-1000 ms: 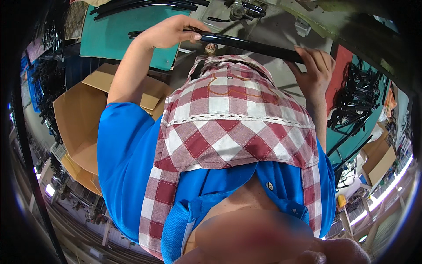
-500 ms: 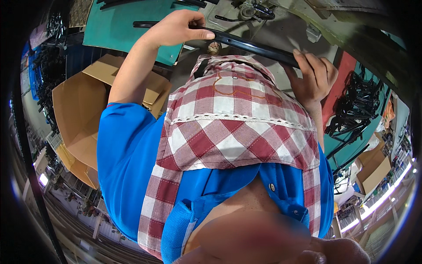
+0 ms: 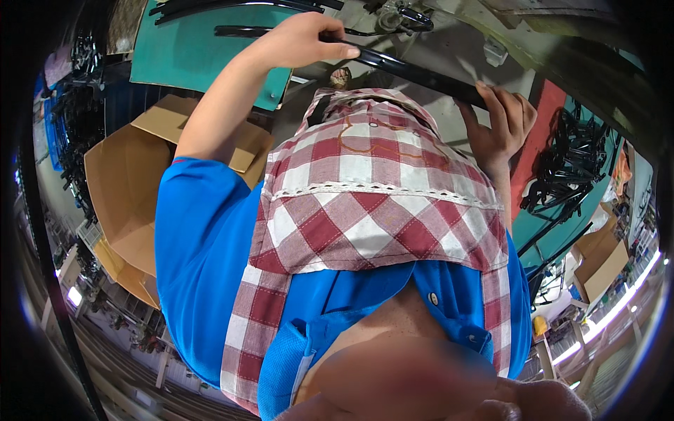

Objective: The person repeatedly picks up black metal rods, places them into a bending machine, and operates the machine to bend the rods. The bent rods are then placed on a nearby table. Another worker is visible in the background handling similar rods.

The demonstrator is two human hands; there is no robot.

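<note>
A long glossy black bar (image 3: 407, 72) lies crosswise in front of me, above my red-and-white checked apron. My left hand (image 3: 302, 42) grips it left of the middle, thumb along its near side. My right hand (image 3: 497, 123) has its fingers wrapped round the bar toward its right end, which is partly hidden by them. The bar's left end reaches over a green board (image 3: 175, 52), on which more black bars (image 3: 239, 8) lie.
An open cardboard box (image 3: 123, 189) stands at my left. At right, a red strip (image 3: 530, 165) borders a green surface (image 3: 551, 242) holding piled black metal parts (image 3: 565, 161). A metal fitting (image 3: 393, 21) sits beyond the bar; a green machine beam (image 3: 554, 45) crosses the upper right.
My left hand has moved up and to the right, with the bar shifting slightly upward and rightward. My right hand still grips it, a little further right than a second ago.
</note>
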